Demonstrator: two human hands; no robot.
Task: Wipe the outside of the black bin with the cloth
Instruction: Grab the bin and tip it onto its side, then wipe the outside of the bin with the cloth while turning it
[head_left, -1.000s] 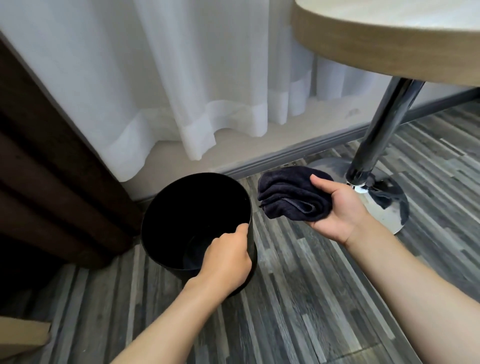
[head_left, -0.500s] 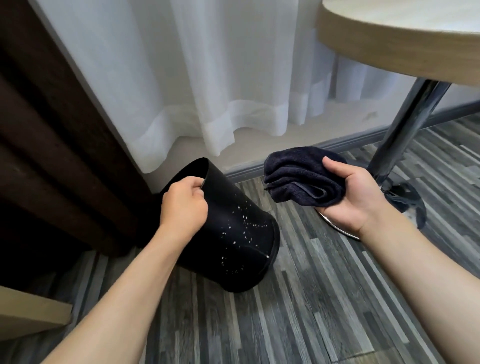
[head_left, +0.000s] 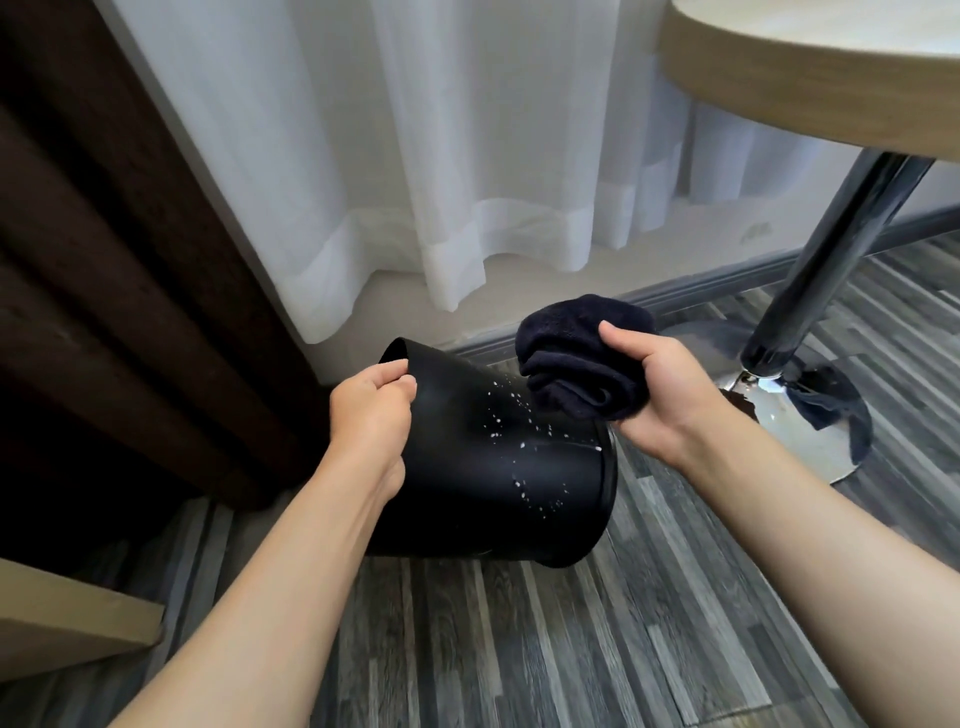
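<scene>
The round black plastic bin (head_left: 483, 467), upright a second ago, has been tipped on its side on the grey wood floor (head_left: 519, 649). Its rim is gripped by the closed left hand (head_left: 371, 410). The folded dark cloth (head_left: 582, 358), squeezed in the right hand (head_left: 654, 389), has been brought against the white-speckled side, so wiping can start.

One black bin (head_left: 467, 467), one cloth (head_left: 576, 358), two hands: left hand (head_left: 371, 415), right hand (head_left: 660, 395); one table (head_left: 810, 78).

No legible text, label, brand or number on any surface in view
</scene>
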